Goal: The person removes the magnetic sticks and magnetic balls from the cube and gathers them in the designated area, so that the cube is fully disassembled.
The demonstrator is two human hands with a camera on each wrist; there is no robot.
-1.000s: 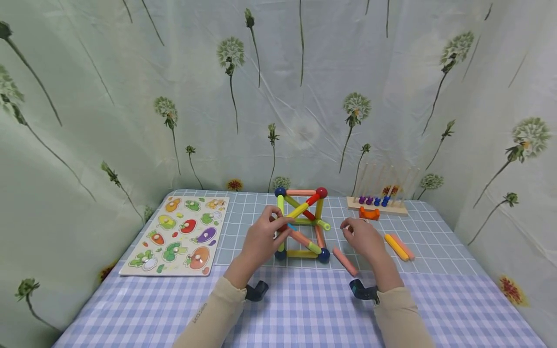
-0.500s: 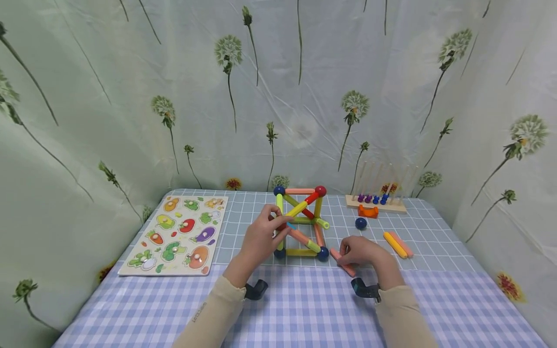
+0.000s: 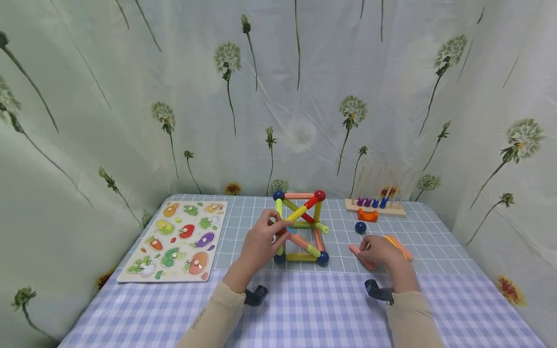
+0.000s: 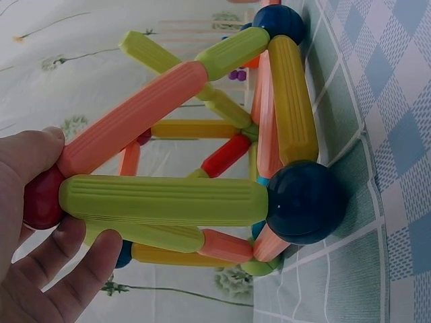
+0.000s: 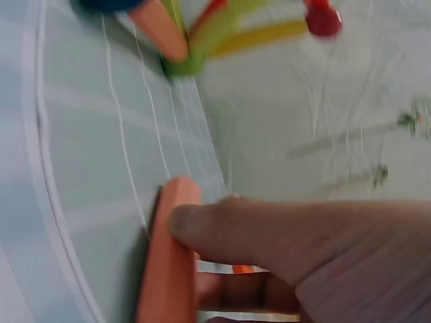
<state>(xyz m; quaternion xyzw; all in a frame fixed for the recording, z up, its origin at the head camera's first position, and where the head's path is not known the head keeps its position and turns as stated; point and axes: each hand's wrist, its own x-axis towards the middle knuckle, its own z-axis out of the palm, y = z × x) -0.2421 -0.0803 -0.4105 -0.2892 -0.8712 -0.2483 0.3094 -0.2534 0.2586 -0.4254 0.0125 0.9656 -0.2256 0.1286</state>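
My left hand (image 3: 261, 239) grips the red ball (image 4: 42, 198) at the near upper left corner of a frame of coloured rods and balls (image 3: 298, 211). In the left wrist view a salmon rod (image 4: 135, 118) and a lime rod (image 4: 165, 200) meet at that ball, with the thumb against the salmon one. Dark blue balls (image 4: 306, 202) form the frame's base corners on the table. To the right of the frame, my right hand (image 3: 384, 250) pinches a loose salmon rod (image 5: 168, 269), thumb laid on its side, close over the grey cloth.
Behind the right hand lie a loose blue ball (image 3: 360, 227) and an orange curved piece (image 3: 367, 215). A salmon rod (image 3: 404, 250) and a partly hidden yellow rod lie just right of it. A pegged wooden stand (image 3: 398, 211) is at the back; a vegetable puzzle board (image 3: 174, 280) lies left.
My right hand has come down onto the salmon rod, taken hold of it and shifted it rightward. The blue ball behind has come into sight. My left hand stays on the frame.
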